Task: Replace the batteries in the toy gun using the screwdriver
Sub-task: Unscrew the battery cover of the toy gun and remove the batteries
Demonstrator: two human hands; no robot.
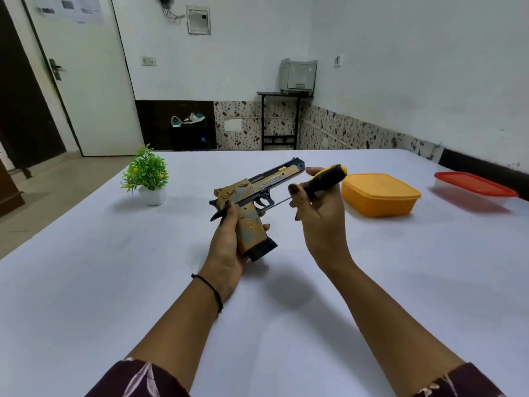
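A tan and black toy gun (252, 193) is held above the white table, barrel pointing away to the right. My left hand (226, 242) grips its handle from the left, thumb up near the hammer. My right hand (317, 213) holds a screwdriver (323, 180) with a black and yellow handle. Its thin metal shaft slants down to the left, and the tip lies by the trigger guard at the top of the grip. Whether the tip touches a screw cannot be told.
A yellow lidded box (380, 194) sits just right of my right hand. Farther right stands a clear box with a red lid (475, 187). A small potted plant (148, 176) is at the far left. All stand on the white table (143, 282).
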